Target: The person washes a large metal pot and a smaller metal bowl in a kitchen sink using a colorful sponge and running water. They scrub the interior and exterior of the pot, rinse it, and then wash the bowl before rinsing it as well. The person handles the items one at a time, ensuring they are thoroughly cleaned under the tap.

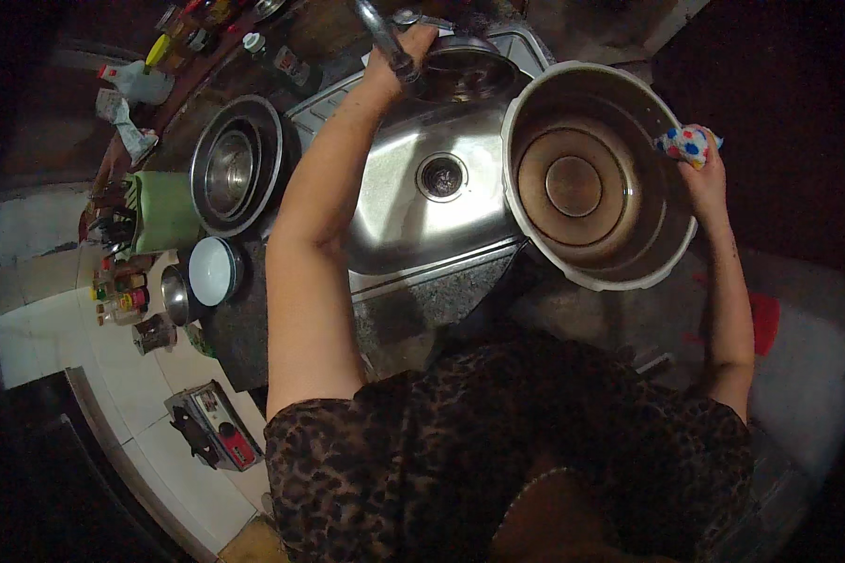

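A large aluminium pot [577, 186], shaped like a pressure cooker body with a notched rim, is tilted so that its brown-stained inside faces me. My right hand [704, 172] is at the pot's right rim, gripping a white cloth with coloured dots [686, 144]. Beyond the steel sink [401, 225], my left hand [415, 46] reaches past the faucet spout [384, 35], next to a shiny metal pan or lid [465, 74]. The spout partly covers that hand, and its fingers are too hidden to tell what they touch.
Nested steel bowls [236, 165] stand left of the sink, near a stack of white bowls [213, 271] and a small steel bowl [176, 294]. Farther left are a green container [163, 211] and several bottles [137, 81]. A small boxed appliance [218, 426] lies at lower left.
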Motion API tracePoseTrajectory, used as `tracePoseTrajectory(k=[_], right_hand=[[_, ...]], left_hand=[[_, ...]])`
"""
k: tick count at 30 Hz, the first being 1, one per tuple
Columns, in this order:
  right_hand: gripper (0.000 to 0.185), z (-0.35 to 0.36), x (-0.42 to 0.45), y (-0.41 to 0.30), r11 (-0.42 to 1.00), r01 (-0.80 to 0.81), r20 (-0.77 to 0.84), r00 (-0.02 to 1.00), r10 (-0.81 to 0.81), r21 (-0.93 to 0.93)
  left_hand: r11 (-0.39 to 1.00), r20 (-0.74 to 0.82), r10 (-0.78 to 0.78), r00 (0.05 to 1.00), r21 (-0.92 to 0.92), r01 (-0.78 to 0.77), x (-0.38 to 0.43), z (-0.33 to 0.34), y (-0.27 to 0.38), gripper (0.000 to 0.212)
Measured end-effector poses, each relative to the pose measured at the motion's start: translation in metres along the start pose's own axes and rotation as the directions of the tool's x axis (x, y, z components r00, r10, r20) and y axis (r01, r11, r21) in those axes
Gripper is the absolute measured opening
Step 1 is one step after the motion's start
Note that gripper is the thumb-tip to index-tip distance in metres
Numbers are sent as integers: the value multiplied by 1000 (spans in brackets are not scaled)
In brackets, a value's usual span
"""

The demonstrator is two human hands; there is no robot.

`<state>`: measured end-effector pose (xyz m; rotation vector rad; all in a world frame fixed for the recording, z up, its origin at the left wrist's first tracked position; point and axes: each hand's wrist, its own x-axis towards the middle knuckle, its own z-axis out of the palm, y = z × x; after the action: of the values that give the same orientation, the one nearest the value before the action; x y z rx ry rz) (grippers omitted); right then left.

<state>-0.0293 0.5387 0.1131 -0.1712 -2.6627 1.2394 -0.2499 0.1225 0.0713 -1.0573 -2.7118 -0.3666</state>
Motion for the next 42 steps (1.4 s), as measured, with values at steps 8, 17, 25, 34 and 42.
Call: tracePoseTrajectory(k=[8, 17, 25, 34, 42], right_hand=[[46, 2, -2, 5, 1000, -14, -50, 999, 14, -5], [48, 2, 3, 8, 998, -68, -20, 997, 69, 14], [47, 4, -1, 21, 991, -44, -45, 998, 50, 130], [48, 5, 0, 12, 997, 0, -35, 999, 2, 82], [47, 7, -2, 10, 992, -31, -46, 998, 37, 120]], left_hand=[[994, 34, -59, 998, -94, 62, 4, 20, 9, 50], [963, 131, -206, 970, -147, 225, 23, 1, 10, 58], [394, 172, -576, 799, -798, 456, -83, 65, 3, 40], [-803, 830, -487, 273, -548, 233, -211, 136, 67, 35], [-763, 836, -443, 324, -541, 352, -212, 109, 80, 44]])
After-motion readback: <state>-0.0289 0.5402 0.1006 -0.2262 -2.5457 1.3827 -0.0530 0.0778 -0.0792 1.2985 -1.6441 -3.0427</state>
